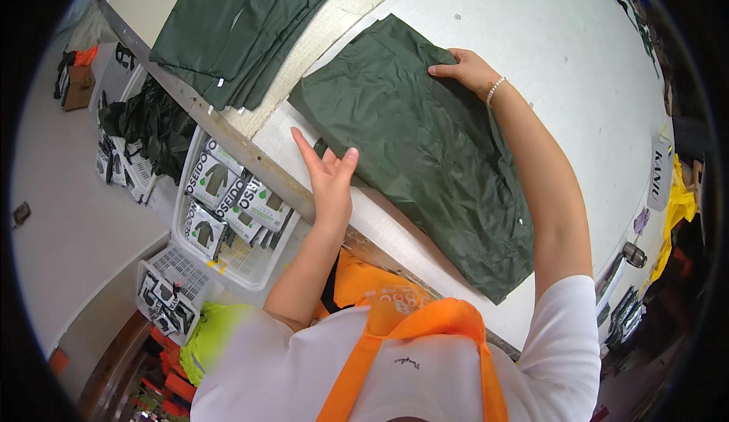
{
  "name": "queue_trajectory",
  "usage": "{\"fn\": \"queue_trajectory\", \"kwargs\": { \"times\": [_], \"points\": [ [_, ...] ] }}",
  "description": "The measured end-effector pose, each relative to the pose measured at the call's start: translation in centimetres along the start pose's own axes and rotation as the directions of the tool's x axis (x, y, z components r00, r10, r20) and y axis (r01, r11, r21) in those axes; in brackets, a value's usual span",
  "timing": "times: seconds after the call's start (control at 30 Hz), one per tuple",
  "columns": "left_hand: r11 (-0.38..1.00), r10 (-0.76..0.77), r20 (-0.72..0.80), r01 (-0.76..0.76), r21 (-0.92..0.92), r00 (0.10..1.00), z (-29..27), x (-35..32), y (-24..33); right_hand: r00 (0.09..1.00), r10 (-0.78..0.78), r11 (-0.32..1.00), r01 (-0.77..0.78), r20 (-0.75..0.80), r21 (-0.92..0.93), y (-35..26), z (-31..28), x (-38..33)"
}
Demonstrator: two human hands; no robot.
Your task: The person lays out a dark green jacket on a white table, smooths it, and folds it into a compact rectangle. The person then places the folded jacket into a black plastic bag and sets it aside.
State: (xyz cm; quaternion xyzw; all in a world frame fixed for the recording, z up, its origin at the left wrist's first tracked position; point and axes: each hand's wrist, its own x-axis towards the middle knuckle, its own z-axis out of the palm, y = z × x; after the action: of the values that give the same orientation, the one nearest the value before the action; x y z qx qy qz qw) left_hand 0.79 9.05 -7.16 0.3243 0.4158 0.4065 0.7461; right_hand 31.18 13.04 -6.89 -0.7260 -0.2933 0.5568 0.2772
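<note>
A dark green folded rain garment (414,141) lies slantwise on the white table in front of me, its thin fabric creased. At its far right edge, my right hand (469,71) pinches the fabric, thumb on top and the other fingers partly hidden. My left hand (331,179) is at the near left edge of the garment, palm up. Its index finger and thumb are spread apart; the other fingers are bent beside a small dark bit of cloth, and I cannot tell whether they touch it.
A stack of folded dark green garments (235,31) lies at the table's far left. Below the table edge, a white basket (262,274) holds printed packets. Dark green cloth (156,122) is heaped behind it. Yellow material (680,202) lies at the right.
</note>
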Motion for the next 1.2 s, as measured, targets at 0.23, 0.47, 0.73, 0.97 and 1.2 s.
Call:
{"fn": "queue_trajectory", "kwargs": {
  "times": [0.23, 0.47, 0.73, 0.97, 1.2],
  "points": [
    [0.929, -0.251, 0.056, 0.225, 0.293, 0.966, -1.6, -0.6, 0.4, 0.99, -0.099, 0.967, 0.12, 0.101, -0.226, -0.8, -2.1, -0.4],
    [0.911, -0.405, 0.194, 0.413, 0.0, 0.893, 0.5, -1.1, 5.3, 0.903, -0.342, 0.663, 0.428, 0.26, -0.614, -3.9, -2.7, -6.0],
    [0.53, -0.717, 0.504, 0.846, -0.053, 0.481, -1.5, -6.4, 10.2, 0.847, -0.08, 0.768, 0.389, 0.526, -0.509, -12.0, -5.0, -14.4],
    [0.836, -0.466, 0.079, 0.409, 0.367, 0.881, -4.2, -2.2, 0.9, 0.995, -0.026, 0.908, 0.063, 0.094, -0.414, -0.1, 0.9, -0.9],
    [0.805, -0.388, -0.086, 0.383, 0.454, 0.918, -5.0, -2.3, -2.0, 0.976, 0.047, 0.981, -0.005, 0.213, -0.195, 2.0, -2.4, -0.7]
  ]
}}
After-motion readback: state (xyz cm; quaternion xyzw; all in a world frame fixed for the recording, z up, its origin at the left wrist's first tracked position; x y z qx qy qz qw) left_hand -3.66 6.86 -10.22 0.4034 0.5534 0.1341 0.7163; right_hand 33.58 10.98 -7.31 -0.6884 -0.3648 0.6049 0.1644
